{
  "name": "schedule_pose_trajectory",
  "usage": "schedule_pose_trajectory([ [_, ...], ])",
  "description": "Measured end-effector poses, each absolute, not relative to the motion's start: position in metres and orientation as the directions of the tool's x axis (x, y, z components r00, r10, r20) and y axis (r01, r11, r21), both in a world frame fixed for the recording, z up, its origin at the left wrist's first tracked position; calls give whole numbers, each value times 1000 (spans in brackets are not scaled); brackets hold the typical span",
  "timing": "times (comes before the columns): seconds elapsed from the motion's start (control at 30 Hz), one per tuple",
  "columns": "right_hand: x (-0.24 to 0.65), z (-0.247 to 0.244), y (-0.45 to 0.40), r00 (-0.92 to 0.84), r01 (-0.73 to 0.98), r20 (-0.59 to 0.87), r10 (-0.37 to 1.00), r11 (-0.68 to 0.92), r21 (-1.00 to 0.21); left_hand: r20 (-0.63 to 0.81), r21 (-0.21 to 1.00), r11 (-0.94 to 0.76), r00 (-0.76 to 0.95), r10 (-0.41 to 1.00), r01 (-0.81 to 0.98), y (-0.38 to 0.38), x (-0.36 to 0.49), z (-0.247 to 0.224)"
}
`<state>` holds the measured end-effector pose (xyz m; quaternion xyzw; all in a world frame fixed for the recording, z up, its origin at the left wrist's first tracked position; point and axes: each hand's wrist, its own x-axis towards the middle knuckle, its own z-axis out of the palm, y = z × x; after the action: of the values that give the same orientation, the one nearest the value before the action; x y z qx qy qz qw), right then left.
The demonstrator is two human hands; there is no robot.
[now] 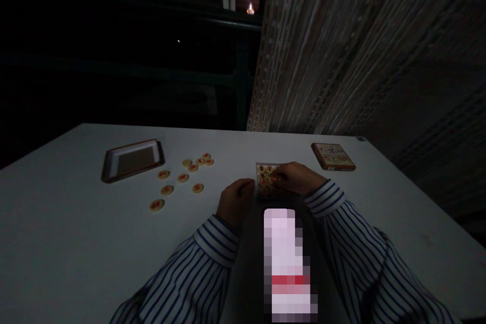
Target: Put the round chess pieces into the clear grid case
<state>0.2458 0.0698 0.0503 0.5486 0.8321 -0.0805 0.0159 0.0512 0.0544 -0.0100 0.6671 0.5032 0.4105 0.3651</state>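
Note:
A small open box (258, 179) stands in front of me, holding several round Chinese chess pieces (262, 175) with dark or red characters. At its left side, my left hand (236, 203) is closed, with curled fingertips against the box's edge. My right hand (299, 178) reaches over the box from the right, its fingers bunched together and pointing down onto the pieces. Whatever lies between those fingertips is hidden in the dim light. Loose Chinese chess pieces (183, 177) with red characters are scattered left of my hands, one of them (187, 163) showing no clear marking.
An open shallow box part (161, 151) with a white inside lies at the table's back left. At the right is a closed printed box (334, 157). A string curtain (304, 50) hangs behind the white table (94, 243). A pixelated bright patch covers the lower middle.

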Motion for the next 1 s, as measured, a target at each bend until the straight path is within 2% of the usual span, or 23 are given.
schedule_pose_trajectory([
  [0.6, 247, 52, 69, -433, 898, -113, 894, 417, -141, 141, 919, -189, 159, 977, 346, 53, 51, -7],
  [1.0, 247, 49, 70, -455, 888, -122, 882, 440, -133, 177, 897, -227, 162, 971, 379, 54, 50, -8],
])
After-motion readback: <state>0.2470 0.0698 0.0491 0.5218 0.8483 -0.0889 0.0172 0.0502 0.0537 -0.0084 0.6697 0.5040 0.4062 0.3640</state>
